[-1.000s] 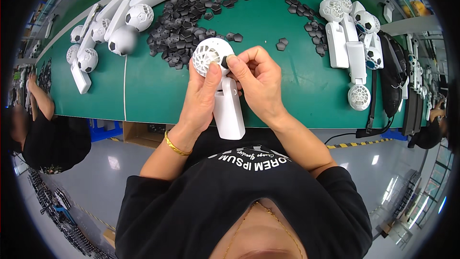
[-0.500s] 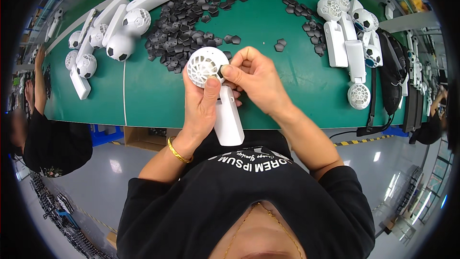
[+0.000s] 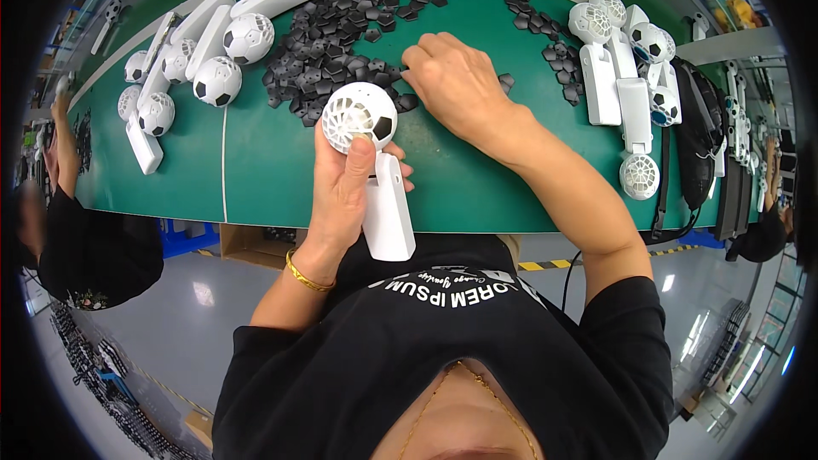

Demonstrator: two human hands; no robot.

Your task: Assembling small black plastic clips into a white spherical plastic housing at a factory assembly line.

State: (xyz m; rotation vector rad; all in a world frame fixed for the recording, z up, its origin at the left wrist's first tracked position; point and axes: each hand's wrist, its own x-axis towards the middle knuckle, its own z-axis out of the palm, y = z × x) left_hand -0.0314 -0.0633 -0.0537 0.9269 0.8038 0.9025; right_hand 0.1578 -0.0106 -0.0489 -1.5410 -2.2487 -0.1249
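My left hand [image 3: 338,192] is wrapped round the neck of a white handheld fan [image 3: 388,221], whose round football-like head has a slotted grille. One black pentagon patch [image 3: 383,129] sits on the right side of that head, and the handle points down toward me. To the right, my right hand [image 3: 456,89] is at the edge of a heap of loose black pentagon pieces [image 3: 319,60]. Its fingers are bent and close together; what lies under their tips is hidden. A single pentagon piece [image 3: 506,83] shows just past the knuckles.
Several white ball-headed fans [image 3: 217,81] lie at the left of the green table [image 3: 281,179]. More fans [image 3: 633,111] are stacked at the right, beside a black bag [image 3: 697,119]. A co-worker [image 3: 94,255] sits at the far left; another person is at the right edge.
My right hand has left the fan and moved up to the black pieces. A black pentagon now shows on the fan's head. The left hand has shifted slightly left with the fan.
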